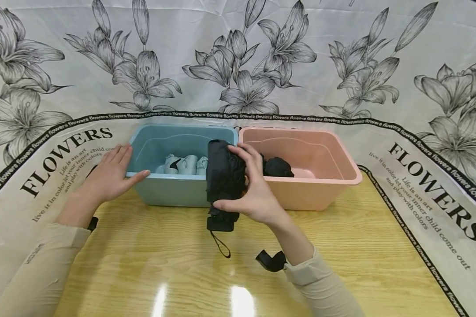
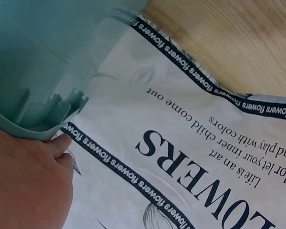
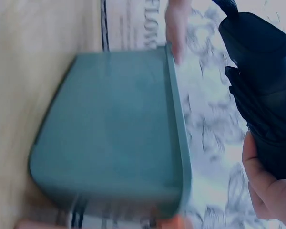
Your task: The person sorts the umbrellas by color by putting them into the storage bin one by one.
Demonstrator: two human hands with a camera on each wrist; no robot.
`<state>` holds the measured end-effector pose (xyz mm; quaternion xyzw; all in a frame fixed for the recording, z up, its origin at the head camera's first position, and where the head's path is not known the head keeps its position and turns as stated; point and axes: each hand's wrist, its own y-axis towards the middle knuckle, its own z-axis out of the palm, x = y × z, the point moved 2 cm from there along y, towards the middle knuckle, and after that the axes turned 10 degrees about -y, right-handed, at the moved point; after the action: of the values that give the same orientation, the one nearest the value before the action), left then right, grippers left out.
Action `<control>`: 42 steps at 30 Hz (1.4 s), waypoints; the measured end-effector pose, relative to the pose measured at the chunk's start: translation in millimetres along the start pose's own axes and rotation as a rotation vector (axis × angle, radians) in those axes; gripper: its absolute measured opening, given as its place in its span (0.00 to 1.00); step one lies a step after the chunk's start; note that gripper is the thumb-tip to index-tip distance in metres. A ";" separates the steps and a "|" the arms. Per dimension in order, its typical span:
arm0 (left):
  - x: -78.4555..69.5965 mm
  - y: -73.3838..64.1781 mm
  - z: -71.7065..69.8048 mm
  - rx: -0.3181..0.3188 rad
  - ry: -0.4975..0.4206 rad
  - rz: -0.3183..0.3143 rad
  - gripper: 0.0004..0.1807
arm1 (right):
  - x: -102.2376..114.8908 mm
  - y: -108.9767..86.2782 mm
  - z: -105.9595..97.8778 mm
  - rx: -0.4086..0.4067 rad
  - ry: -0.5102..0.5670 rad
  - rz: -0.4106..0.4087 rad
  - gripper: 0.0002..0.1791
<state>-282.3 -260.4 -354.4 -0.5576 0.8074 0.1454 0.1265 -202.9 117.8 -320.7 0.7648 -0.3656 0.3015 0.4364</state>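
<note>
My right hand (image 1: 258,189) grips a black folding umbrella (image 1: 224,176), thumb on the near side and fingers round the far side. The umbrella stands nearly upright over the front rims where the two bins meet, its handle end down with a wrist loop (image 1: 221,244) dangling. In the right wrist view the umbrella (image 3: 264,62) shows its handle end and folded cloth. My left hand (image 1: 113,169) rests at the left end of the blue bin (image 1: 174,191), fingers straight along the rim and thumb stretched over the front corner. Light blue bundles (image 1: 186,165) lie inside that bin.
A pink bin (image 1: 309,193) stands against the blue one on the right, with a black bundle (image 1: 277,167) at its left end. Both stand on a wooden table (image 1: 174,264), before a flower-printed cloth (image 1: 206,97) that also covers the sides.
</note>
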 end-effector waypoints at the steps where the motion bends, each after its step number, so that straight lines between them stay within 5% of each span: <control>1: -0.3 0.2 -0.2 -0.001 0.001 -0.001 0.56 | -1.4 0.6 -6.9 -0.019 -0.001 0.010 0.61; 11: -1.0 3.3 -0.7 -0.015 0.002 -0.001 0.56 | -18.9 4.4 -81.9 -0.211 0.074 0.091 0.64; 18: -2.3 2.7 -0.3 -0.023 0.006 0.009 0.56 | -36.6 0.8 -138.9 -0.265 0.157 0.154 0.61; 24: -2.2 2.1 0.9 -0.028 0.005 0.012 0.56 | -61.2 7.5 -186.3 -0.305 -0.009 0.221 0.59; 32: 1.1 1.2 2.1 -0.034 0.010 0.015 0.56 | -101.6 19.0 -220.7 -0.167 -0.346 0.383 0.63; 42: 0.2 0.2 0.4 -0.027 0.013 0.010 0.56 | -147.0 33.8 -220.4 0.116 -0.511 0.470 0.65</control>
<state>-282.6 -260.3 -354.8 -0.5562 0.8089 0.1532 0.1132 -343.0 345.2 -323.9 0.7341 -0.6113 0.2127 0.2053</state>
